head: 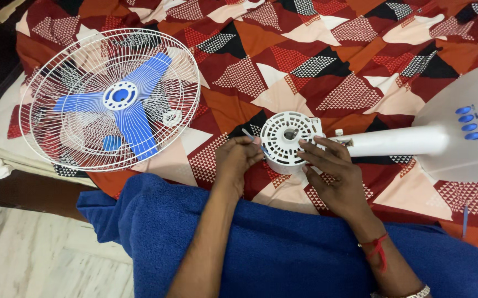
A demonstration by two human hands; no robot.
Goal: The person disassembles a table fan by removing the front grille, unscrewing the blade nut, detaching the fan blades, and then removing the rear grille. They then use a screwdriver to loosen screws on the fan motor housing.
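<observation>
Blue towel over lap; left hand pinches thin blue-handled tool, right hand fingers spread, resting on round white vented motor housing on patterned bedspread, face up, white pole running rightward.

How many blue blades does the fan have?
3, all inside the white wire cage on the patterned bedspread: one blade points upper right, one left, one downward.
</observation>
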